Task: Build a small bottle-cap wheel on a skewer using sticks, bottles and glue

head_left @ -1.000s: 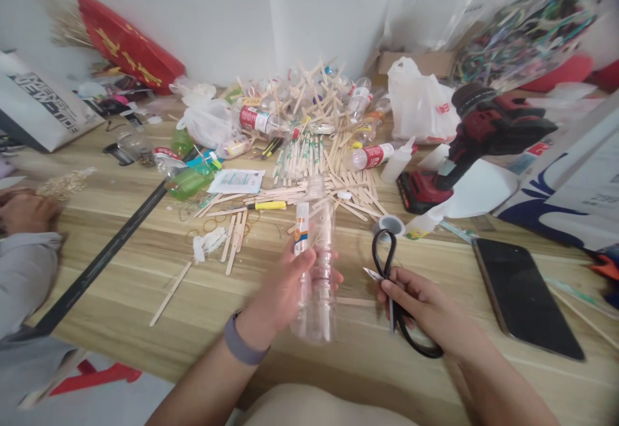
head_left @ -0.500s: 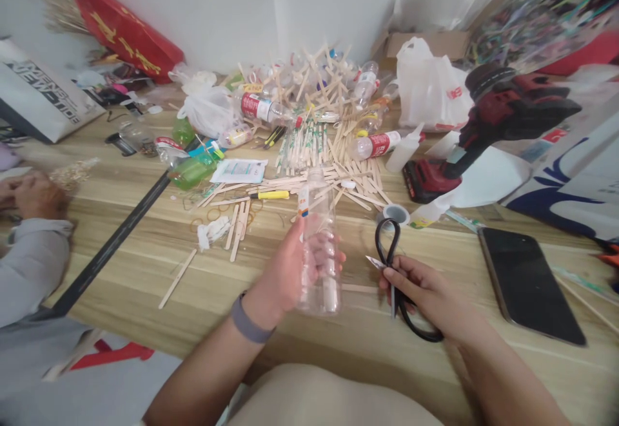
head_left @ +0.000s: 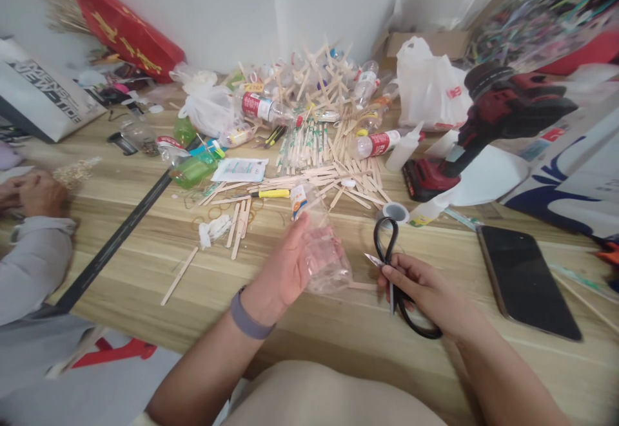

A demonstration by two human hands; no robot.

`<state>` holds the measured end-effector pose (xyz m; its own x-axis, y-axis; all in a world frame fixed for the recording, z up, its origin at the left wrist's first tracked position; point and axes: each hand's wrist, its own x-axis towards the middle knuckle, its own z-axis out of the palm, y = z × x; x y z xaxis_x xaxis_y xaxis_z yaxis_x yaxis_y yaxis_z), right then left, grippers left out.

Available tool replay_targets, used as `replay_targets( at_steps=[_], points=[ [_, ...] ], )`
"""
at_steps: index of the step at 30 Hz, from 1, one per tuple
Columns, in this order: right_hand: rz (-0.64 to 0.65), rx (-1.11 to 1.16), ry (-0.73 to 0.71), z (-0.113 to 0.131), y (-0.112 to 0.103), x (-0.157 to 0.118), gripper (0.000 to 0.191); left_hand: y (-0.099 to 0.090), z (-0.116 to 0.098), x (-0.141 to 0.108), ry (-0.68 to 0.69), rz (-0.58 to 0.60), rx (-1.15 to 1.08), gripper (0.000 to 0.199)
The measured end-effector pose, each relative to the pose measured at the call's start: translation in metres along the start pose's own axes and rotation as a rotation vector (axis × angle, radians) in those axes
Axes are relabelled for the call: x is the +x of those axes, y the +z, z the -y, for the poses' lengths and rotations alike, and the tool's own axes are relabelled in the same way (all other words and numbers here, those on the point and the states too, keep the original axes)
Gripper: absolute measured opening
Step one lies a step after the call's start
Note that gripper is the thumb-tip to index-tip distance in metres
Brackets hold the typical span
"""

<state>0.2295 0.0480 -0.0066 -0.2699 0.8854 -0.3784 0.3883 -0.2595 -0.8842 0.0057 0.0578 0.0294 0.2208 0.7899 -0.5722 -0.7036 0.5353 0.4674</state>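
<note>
My left hand (head_left: 285, 265), with a grey band at its wrist, is wrapped round a clear plastic bottle (head_left: 326, 261). The bottle leans, its top toward the far left and its base toward me; a white, orange and blue label shows near the top. In my right hand (head_left: 411, 284) are black-handled scissors (head_left: 387, 242), spread apart, with one loop pointing away and the other toward me. Beyond the bottle lie many wooden sticks (head_left: 353, 187) and a yellow cutter (head_left: 273, 193). A roll of grey tape (head_left: 395, 212) sits just past the scissors.
A dark phone (head_left: 529, 284) lies at the right, below a red and black power tool (head_left: 430, 178). Bottles, sticks and white bags (head_left: 428, 91) crowd the back. Another person's hands (head_left: 41, 193) are at the far left. A black strip (head_left: 116, 242) crosses the left side.
The bottle has tipped from nearly straight to slanting left, and its base has moved up and slightly right, turned by my left hand. The scissors in my right hand have hardly moved.
</note>
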Motion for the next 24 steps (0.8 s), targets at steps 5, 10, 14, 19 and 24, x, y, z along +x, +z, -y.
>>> replay_targets(
  at_steps=[5, 10, 14, 19, 24],
  points=[
    [0.004, -0.001, -0.007, -0.001, 0.001, 0.002, 0.059, 0.001, 0.000, -0.002, 0.023, -0.006, 0.010, 0.035],
    [0.004, 0.024, -0.017, -0.003, 0.001, 0.003, 0.057, 0.005, 0.000, -0.004, 0.113, -0.084, -0.004, 0.017],
    [-0.001, 0.008, -0.014, -0.005, 0.001, 0.002, 0.055, -0.002, -0.001, 0.000, 0.276, -0.058, 0.058, 0.014],
    [-0.009, 0.009, 0.006, -0.007, 0.002, 0.002, 0.051, -0.024, -0.018, 0.011, 0.893, -0.036, 0.327, 0.057],
    [-0.015, 0.005, 0.015, -0.009, 0.002, 0.004, 0.049, -0.051, -0.035, 0.021, 1.053, -0.096, 0.686, 0.081]
  ],
)
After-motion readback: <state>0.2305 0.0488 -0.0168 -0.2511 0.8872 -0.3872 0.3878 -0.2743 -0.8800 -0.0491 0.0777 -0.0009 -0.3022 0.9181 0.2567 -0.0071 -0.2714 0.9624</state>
